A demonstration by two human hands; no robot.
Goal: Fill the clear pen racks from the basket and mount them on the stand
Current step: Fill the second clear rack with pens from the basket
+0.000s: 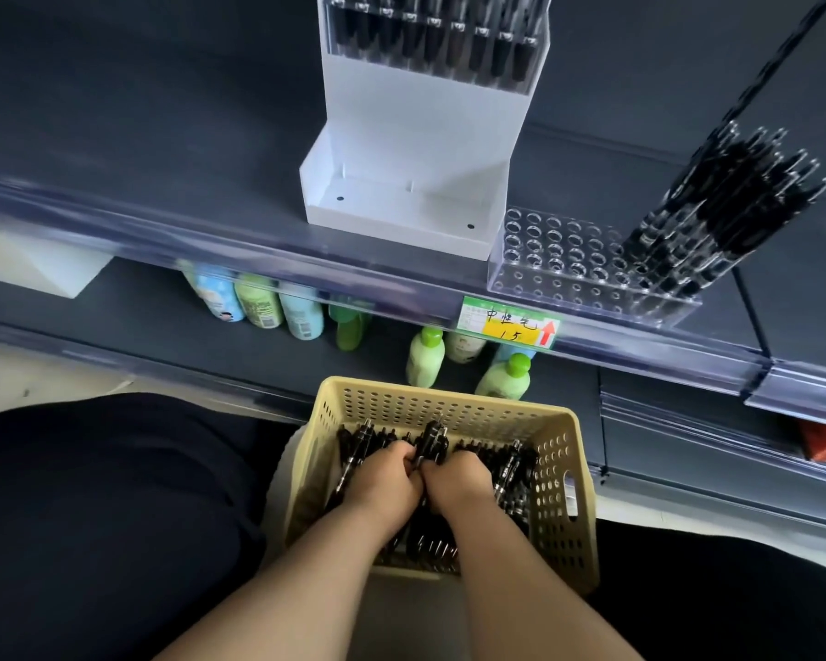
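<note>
— Fingers of the left hand and of the right hand are curled in, knuckle to knuckle. Both are clamped on one bunch of black pens down in the beige basket.

— Which way does the bunch lie?

— Its long axis runs away from the person, with the far ends poking up above the knuckles. More pens lie loose beneath it and to both sides.

— And where do they have to go?

— Up and to the right. The clear rack sits on the shelf just beside the white stand, its holes facing up. The left rows are unfilled, and the right end already carries racked pens (all leaning off to the right). I'd judge the right hand the nearer one, and the bunch would need turning upright before any pen drops in.

— Anything on the stand?

— One filled rack is mounted at its top, cut off by the upper edge of the view. The ledge below it has no rack yet.

— What can't you make out?

— The fingertips are buried among the pens, so I cannot tell how many are in the grip. Nor can I tell whether tip or clicker points up. The racked pens are blurred as well.
</note>
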